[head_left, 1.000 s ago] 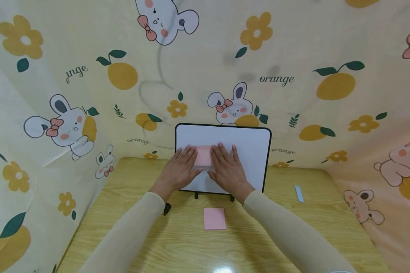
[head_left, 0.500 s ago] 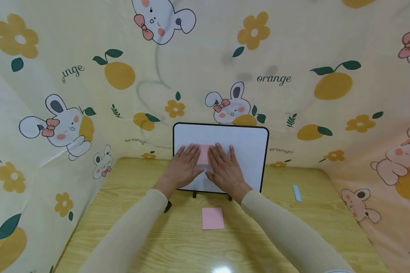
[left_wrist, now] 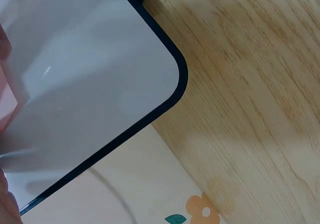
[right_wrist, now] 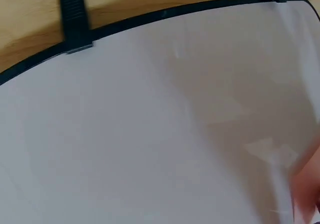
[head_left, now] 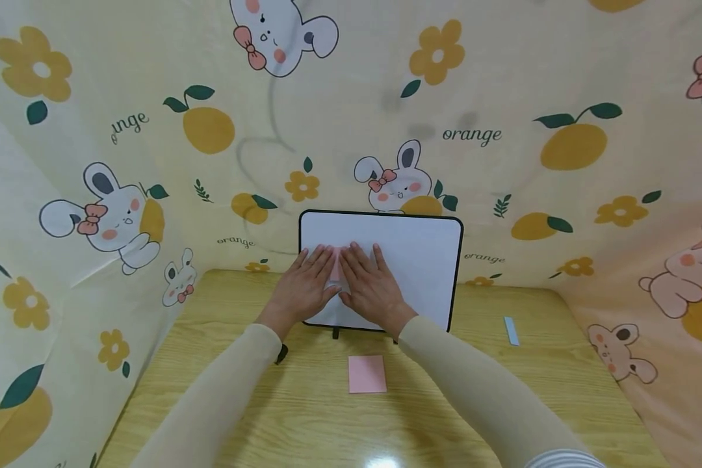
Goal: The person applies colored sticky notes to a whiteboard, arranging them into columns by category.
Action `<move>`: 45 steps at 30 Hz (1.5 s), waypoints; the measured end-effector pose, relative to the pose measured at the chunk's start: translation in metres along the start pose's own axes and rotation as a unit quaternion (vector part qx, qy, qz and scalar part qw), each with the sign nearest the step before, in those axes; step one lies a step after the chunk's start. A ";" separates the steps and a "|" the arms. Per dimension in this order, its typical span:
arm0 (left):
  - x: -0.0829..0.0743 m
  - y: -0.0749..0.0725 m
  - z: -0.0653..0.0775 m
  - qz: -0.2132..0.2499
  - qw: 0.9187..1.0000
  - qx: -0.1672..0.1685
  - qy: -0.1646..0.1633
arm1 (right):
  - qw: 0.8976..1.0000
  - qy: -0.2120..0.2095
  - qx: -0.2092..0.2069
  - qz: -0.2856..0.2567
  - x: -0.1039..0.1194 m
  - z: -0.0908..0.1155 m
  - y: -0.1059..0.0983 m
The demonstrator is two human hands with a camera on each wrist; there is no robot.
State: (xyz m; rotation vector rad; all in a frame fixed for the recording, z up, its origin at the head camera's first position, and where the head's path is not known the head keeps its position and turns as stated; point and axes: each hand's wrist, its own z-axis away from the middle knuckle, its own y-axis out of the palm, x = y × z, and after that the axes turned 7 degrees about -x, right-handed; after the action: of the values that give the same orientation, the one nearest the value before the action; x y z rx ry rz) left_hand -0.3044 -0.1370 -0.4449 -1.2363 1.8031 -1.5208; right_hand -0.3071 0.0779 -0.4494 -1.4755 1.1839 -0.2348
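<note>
A small whiteboard (head_left: 424,273) with a black frame stands tilted on the table, on black feet. Both hands lie on its face, on either side of a pink paper square (head_left: 336,268) that looks like a sticky note. My left hand (head_left: 301,289) rests its straight fingers on the note's left part. From the right, the straight fingers of my right hand (head_left: 373,289) cover the other part, so only a narrow pink strip shows between them. The left wrist view catches a corner of the pink paper (left_wrist: 6,103). A second pink square (head_left: 367,374) lies on the table before the board.
To the right on the wooden table (head_left: 444,416) lies a light blue strip (head_left: 511,331). A small black object (head_left: 281,353) is partly hidden by the left sleeve. Behind the board hangs a patterned cloth (head_left: 351,97) with rabbits and oranges, also along both sides.
My right hand has slid left across the pink note on the board. The gap between the hands has narrowed and less of the note shows.
</note>
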 end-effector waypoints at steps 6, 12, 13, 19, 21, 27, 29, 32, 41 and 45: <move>0.000 -0.001 -0.001 0.001 1.000 0.001 0.001 | 0.999 0.031 0.014 0.005 -0.006 0.007 -0.002; -0.003 0.000 -0.001 -0.007 1.000 -0.003 0.000 | 0.998 0.057 0.000 -0.001 -0.010 0.018 0.003; -0.004 0.000 -0.001 -0.011 1.000 -0.005 0.000 | 0.998 0.056 0.000 -0.002 -0.009 0.018 0.003; -0.009 0.001 -0.007 -0.004 0.999 -0.003 0.031 | 0.999 0.045 -0.004 -0.003 -0.007 0.020 0.005; -0.007 0.001 -0.006 -0.001 0.999 0.000 0.035 | 0.999 0.042 -0.005 -0.003 -0.007 0.022 0.005; 0.006 -0.001 0.002 -0.033 0.999 -0.005 0.008 | 0.999 0.040 -0.007 0.028 -0.011 0.028 0.005; 0.008 -0.001 0.003 -0.025 1.000 -0.008 0.014 | 0.999 0.038 -0.016 0.025 -0.010 0.025 0.004; 0.007 0.000 0.003 -0.015 1.000 -0.011 0.026 | 0.999 0.024 -0.026 0.005 -0.006 0.014 0.001; 0.003 0.003 0.002 -0.035 0.999 -0.020 0.022 | 1.000 0.012 0.012 0.015 -0.005 0.003 -0.003; 0.003 0.003 0.002 -0.038 0.999 -0.007 0.014 | 0.999 0.041 0.003 0.027 -0.010 0.014 0.001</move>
State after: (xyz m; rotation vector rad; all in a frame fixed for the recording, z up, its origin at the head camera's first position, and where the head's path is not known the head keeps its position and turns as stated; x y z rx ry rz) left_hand -0.3050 -0.1412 -0.4478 -1.3100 1.8073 -1.5758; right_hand -0.3028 0.0945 -0.4495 -1.4383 1.2867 -0.2646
